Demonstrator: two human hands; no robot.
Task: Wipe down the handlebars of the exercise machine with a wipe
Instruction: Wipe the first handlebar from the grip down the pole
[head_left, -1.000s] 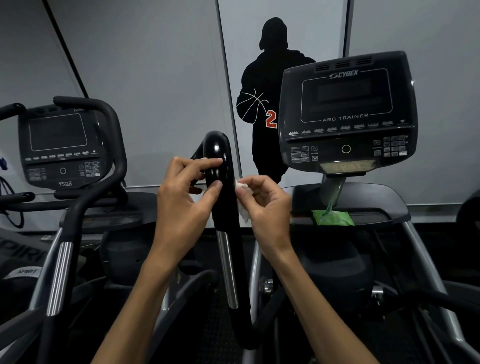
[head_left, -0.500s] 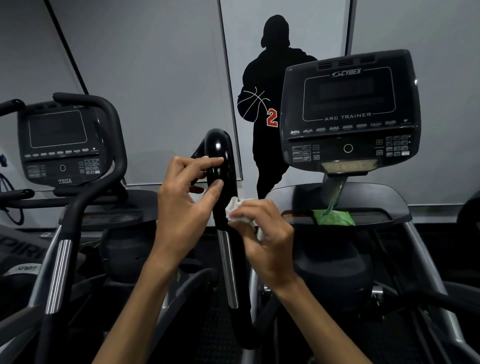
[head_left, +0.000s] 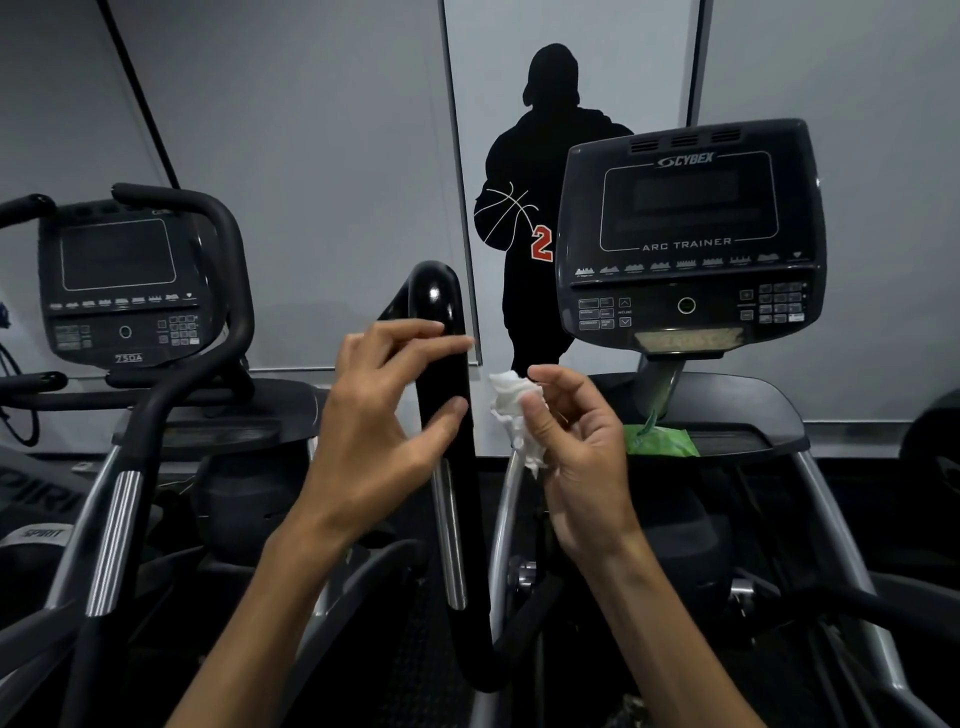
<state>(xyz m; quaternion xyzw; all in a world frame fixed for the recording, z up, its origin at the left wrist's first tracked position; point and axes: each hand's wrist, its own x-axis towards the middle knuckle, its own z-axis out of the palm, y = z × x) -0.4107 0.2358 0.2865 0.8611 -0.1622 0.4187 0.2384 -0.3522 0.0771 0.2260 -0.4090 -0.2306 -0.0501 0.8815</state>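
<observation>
A glossy black handlebar with a chrome strip lower down rises in the middle of the view. My left hand is at its upper part, fingers stretched across the bar and thumb tip touching its front, not wrapped round it. My right hand pinches a crumpled white wipe between thumb and fingers. The wipe hangs just right of the handlebar, a small gap away from it.
The Cybex Arc Trainer console stands at the right, with a green wipe pack on the shelf below it. A second machine's console and its curved handlebar stand at the left. A grey wall is behind.
My right hand slid the wipe down the bar, then lifted it off to the right. My left hand's fingers loosened and spread from their hold on the bar.
</observation>
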